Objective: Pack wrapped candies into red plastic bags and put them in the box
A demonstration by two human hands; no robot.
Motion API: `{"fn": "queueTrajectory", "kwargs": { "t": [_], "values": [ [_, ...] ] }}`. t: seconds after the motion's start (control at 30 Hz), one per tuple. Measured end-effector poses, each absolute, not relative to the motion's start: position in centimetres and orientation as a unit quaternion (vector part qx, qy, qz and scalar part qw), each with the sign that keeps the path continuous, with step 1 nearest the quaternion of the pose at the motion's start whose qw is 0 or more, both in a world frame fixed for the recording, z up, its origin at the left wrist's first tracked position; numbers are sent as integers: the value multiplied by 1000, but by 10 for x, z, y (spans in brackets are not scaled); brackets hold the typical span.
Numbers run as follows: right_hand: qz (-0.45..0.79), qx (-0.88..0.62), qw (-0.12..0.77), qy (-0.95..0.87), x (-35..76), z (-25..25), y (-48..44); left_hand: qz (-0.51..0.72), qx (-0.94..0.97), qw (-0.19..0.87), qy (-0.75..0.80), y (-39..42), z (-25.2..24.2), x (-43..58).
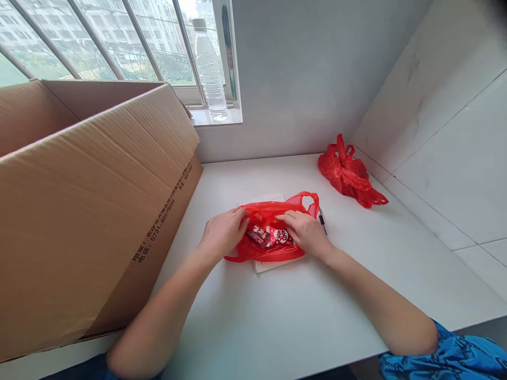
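A: What is the nearest to us?
B: A blue sleeve (443, 345) at near right. Beyond it is the white surface (253, 322), where a red bag (273, 255) lies in the middle.

A: How far has the handling come?
B: I judge that the opening is done, because the mouth of the bag is spread. A dark red packet (258, 237) and a red-and-white packet (279, 237) are inside it. What is left, I cannot say surely.

A: And the hands?
B: Both reach forward and inward. The left hand (224, 232) is half curled at the left rim, thumb near the fingers. The right hand (307, 232) is bent loosely over the right side, fingers pointing left into the mouth. Whether either one pinches the plastic, I cannot tell.

A: What is around and farther?
B: Something white, maybe a booklet (273, 265), is partly under the bag; a pen (322, 221) is just beside its right end. A big box (91, 211) stands at left. Another bag (350, 177) is bunched at far right, and a bottle (209, 74) stands by the window.
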State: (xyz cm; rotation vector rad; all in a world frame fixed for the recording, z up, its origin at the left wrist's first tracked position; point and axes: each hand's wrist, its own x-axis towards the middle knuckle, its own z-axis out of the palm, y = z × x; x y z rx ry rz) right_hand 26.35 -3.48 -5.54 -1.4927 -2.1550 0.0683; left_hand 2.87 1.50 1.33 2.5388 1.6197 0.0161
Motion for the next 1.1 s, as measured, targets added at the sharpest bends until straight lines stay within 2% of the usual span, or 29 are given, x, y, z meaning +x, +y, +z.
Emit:
{"fn": "queueTrajectory", "kwargs": {
  "t": [0.13, 0.23, 0.3, 0.4, 0.5, 0.63, 0.8, 0.93, 1.1],
  "values": [
    [-19, -561, 157, -812, 260, -59, -27, 12, 844, 63, 532, 14, 13, 31],
    [-22, -571, 128, -810, 260, -55, -24, 29, 845, 61, 531, 13, 13, 32],
    [-21, -573, 147, -806, 262, -52, -24, 53, 845, 64, 529, 11, 14, 33],
    [-13, -556, 230, -799, 263, -47, -28, 101, 846, 101, 514, 7, 18, 35],
    [13, -530, 302, -793, 259, -40, -37, 150, 842, 189, 483, 0, 21, 40],
    [53, -520, 332, -785, 249, -27, -51, 195, 822, 304, 439, -7, 21, 47],
    [249, -504, 421, -712, 247, -15, -61, 237, 798, 390, 394, -7, 21, 47],
    [429, -505, 435, -609, 253, -15, -59, 237, 799, 389, 394, -5, 23, 45],
    [513, -449, 478, -554, 253, -23, -52, 235, 800, 394, 387, -5, 24, 45]
  ]
}}
